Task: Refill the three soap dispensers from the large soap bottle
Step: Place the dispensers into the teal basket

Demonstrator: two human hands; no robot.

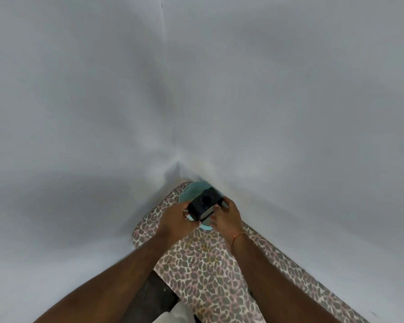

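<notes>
Pale grey-white walls (103,89) fill most of the view and meet in a corner just above the hands. A desk (208,264) covered in a leopard-spot cloth runs from the lower right up into that corner, narrowing to a rounded end. At the bottom edge, left of the desk, lie a dark patch (154,297) and something white (173,315), both too blurred to name. Both bare forearms cross the lower half of the view and hide part of the cloth.

The task's thing here is a black boxy piece (204,204), blocky with rounded edges and a round hole in its top face; a pale strip shows along its lower right side. It looks like a dispenser top, though the blur makes that uncertain. Beneath and behind it sits a teal, rounded object (196,188), partly translucent, resting at the far end of the desk close to the wall corner.

The left hand (175,220) clasps the black piece from the left, its fingers curled around the lower edge. The right hand (224,216), with a thin orange thread (237,237) at the wrist, grips the right end, fingers (226,202) wrapped over the corner. The piece lies between the two hands, held above the teal object.
</notes>
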